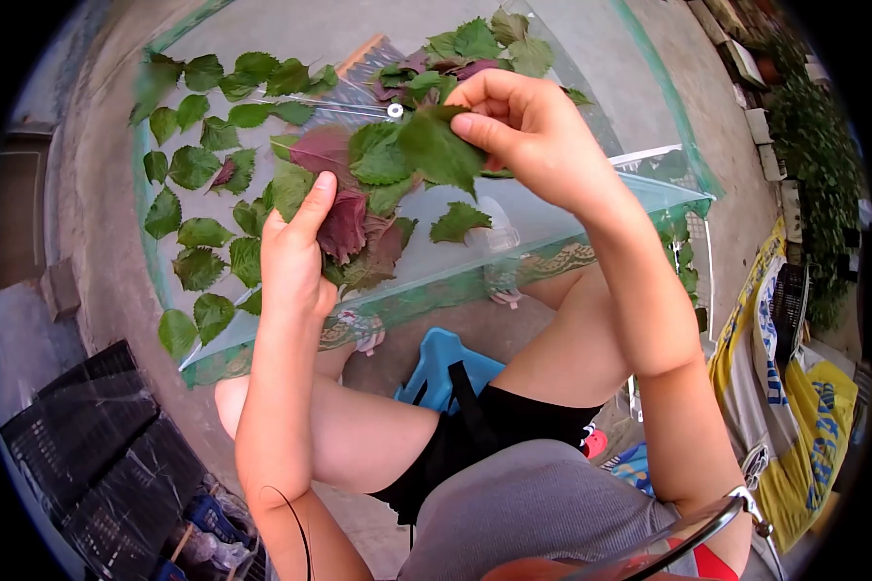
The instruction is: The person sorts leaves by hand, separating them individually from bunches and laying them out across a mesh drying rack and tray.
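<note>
My left hand (pixel 298 247) grips a loose bunch of perilla leaves (pixel 342 225), some green and some purple, with the thumb laid on top. Between the thumb and fingers of my right hand (pixel 533 131) is a single green perilla leaf (pixel 441 150), just right of the bunch. Both hands are above a pale mesh sheet with green edging (pixel 436 276). Spread leaves (pixel 194 168) lie singly over its left side. A heap of green and purple leaves (pixel 455 60) sits at the far side, partly behind my right hand. One leaf (pixel 459 222) lies apart near the middle.
Thin white rods and a round hub (pixel 394 111) cross the mesh. A blue plastic stool (pixel 441 363) shows between my legs. Black crates (pixel 87 436) stand at lower left, yellow and white sacks (pixel 785 387) at right, with plants (pixel 814 184) along the edge.
</note>
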Available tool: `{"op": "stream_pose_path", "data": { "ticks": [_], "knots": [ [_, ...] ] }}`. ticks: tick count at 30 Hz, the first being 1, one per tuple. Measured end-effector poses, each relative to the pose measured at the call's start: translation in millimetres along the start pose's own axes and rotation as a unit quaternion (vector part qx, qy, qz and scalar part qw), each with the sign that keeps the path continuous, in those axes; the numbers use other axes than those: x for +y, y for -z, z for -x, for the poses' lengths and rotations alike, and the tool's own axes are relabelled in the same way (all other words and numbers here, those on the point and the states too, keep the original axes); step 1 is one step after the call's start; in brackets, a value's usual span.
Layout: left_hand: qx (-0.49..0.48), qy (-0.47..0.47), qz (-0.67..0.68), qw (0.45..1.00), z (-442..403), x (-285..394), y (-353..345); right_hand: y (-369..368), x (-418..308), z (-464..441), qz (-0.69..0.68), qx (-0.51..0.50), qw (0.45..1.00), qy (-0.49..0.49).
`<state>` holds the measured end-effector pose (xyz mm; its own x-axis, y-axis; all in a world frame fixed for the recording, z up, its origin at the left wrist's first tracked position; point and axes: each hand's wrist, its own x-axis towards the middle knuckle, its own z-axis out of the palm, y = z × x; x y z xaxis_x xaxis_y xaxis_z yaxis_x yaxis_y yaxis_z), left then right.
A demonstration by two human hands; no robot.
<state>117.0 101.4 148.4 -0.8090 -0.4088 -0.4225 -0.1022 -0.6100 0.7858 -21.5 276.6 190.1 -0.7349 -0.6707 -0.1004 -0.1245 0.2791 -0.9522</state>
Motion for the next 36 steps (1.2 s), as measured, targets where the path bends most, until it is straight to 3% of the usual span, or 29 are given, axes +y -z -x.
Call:
{"op": "stream_pose_path", "data": {
  "ticks": [1, 4, 5, 7, 8, 10, 11, 15, 17, 18, 20, 24, 26, 32, 34, 36],
  "knots": [
    [0.022, -0.006, 0.003, 1.0, 1.2, 2.2, -0.2, 11.9, -2.2, 1.1, 0.056, -0.056, 0.996, -0.05],
    [0.038, -0.023, -0.009, 0.999, -0.5, 4.2, 3.2, 30.4, 21.7, 2.1, 0.359, -0.103, 0.927, -0.016],
    [0.038, -0.029, -0.006, 0.999, -0.5, 4.9, 3.1, 30.1, 25.2, 3.5, 0.36, -0.102, 0.927, -0.018],
    [0.034, -0.03, -0.006, 0.999, -0.1, 5.3, 2.6, 28.3, 30.3, 5.2, 0.489, -0.161, 0.854, -0.076],
    [0.031, -0.032, -0.006, 0.999, 0.0, 5.4, 2.5, 27.6, 33.7, 4.5, 0.488, -0.161, 0.854, -0.077],
    [0.031, -0.026, -0.015, 0.999, 0.1, 5.0, 1.7, 27.2, 38.7, 1.0, 0.576, -0.214, 0.777, -0.135],
    [0.033, -0.02, -0.025, 0.999, 0.5, 4.5, 1.1, 27.8, 38.8, 1.6, 0.591, -0.202, 0.766, -0.15],
    [-0.007, -0.013, -0.047, 0.999, 1.9, 1.9, -1.4, 27.3, 36.4, 3.5, 0.595, -0.119, 0.787, -0.115],
    [-0.02, -0.011, -0.038, 0.999, 4.1, 2.6, -6.2, 20.6, 31.8, 1.1, 0.378, 0.037, 0.925, 0.009],
    [-0.033, -0.009, -0.029, 0.999, 4.5, 2.0, -8.2, 16.7, 26.6, 1.1, 0.378, 0.038, 0.925, 0.008],
    [-0.042, -0.004, -0.038, 0.998, 4.0, -0.3, -9.3, 6.4, 13.9, -0.5, 0.127, -0.018, 0.991, 0.024],
    [-0.047, -0.006, -0.051, 0.998, 2.6, -5.0, -9.7, -5.5, 28.3, -5.0, 0.047, -0.039, 0.996, 0.062],
    [-0.038, 0.0, -0.058, 0.998, 1.6, -4.2, -7.1, -0.8, 22.1, -6.2, 0.025, -0.042, 0.999, 0.001],
    [-0.028, -0.013, -0.083, 0.996, 1.6, -0.7, -4.4, 58.9, 26.5, -2.2, 0.226, -0.083, 0.97, -0.034],
    [-0.02, -0.024, -0.082, 0.996, 2.2, -0.2, -5.9, 66.2, 27.3, 1.9, 0.414, -0.15, 0.886, -0.144],
    [-0.016, -0.025, -0.08, 0.996, 2.7, -0.9, -6.0, 61.6, 25.3, 4.1, 0.47, -0.153, 0.852, -0.173]
  ]
}}
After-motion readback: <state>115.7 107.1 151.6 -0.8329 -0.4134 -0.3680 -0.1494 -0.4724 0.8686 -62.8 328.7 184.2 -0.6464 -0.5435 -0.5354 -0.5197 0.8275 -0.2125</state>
